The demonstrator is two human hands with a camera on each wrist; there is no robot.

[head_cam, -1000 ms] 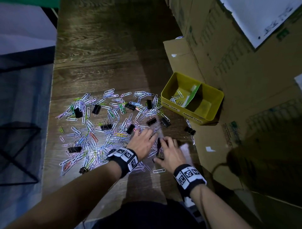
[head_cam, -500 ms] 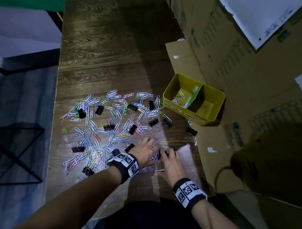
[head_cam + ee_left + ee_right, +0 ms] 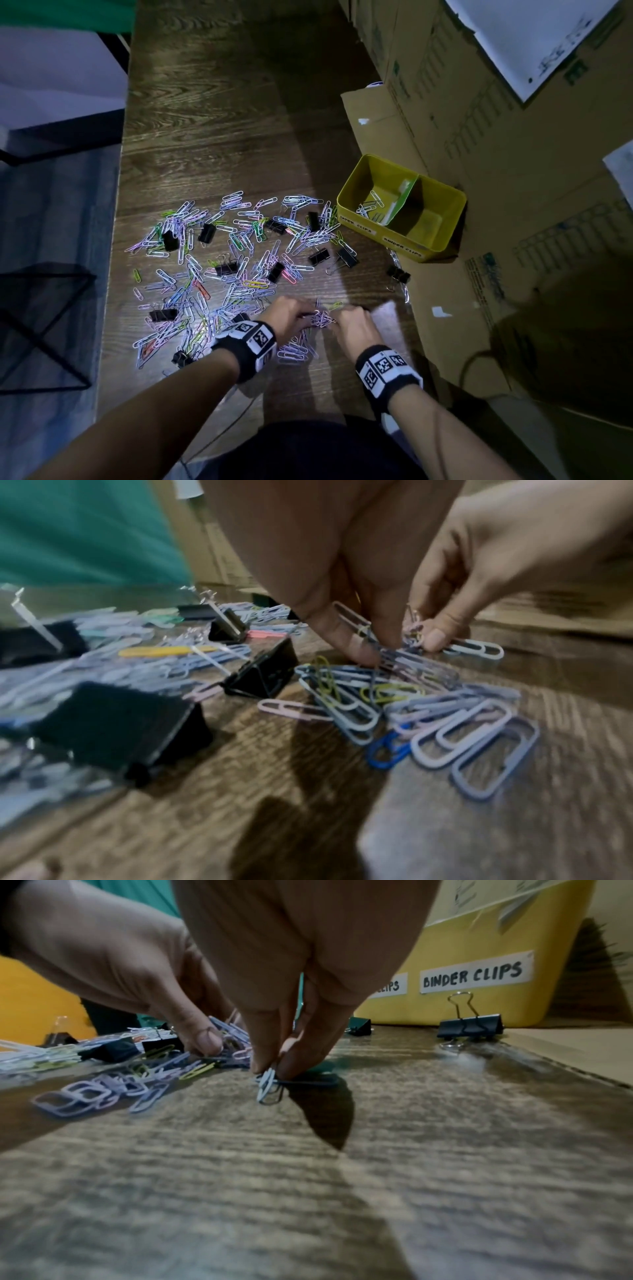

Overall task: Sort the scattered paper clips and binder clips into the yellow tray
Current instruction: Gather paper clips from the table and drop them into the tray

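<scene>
Pastel paper clips (image 3: 239,260) and black binder clips (image 3: 318,256) lie scattered over the dark wooden table. The yellow tray (image 3: 442,202) stands at the right, split by a green divider; a few paper clips (image 3: 371,205) lie in its left compartment. My left hand (image 3: 291,317) pinches a small bunch of paper clips (image 3: 387,653) off the table near the front. My right hand (image 3: 352,325), close beside it, pinches a few paper clips (image 3: 268,1085) between its fingertips (image 3: 263,1064). Labels on the tray (image 3: 479,1001) read "BINDER CLIPS" and "...CLIPS".
Cardboard boxes (image 3: 513,137) stand along the right side, with a flat cardboard flap (image 3: 445,325) under the tray. A binder clip (image 3: 399,274) sits on the flap's edge in front of the tray. A white scrap (image 3: 387,318) lies right of my right hand. The table's left edge (image 3: 113,240) drops to a grey floor.
Both hands drew back toward me and came together over a small heap of paper clips. Their fingers went from spread flat on the table to pinching clips.
</scene>
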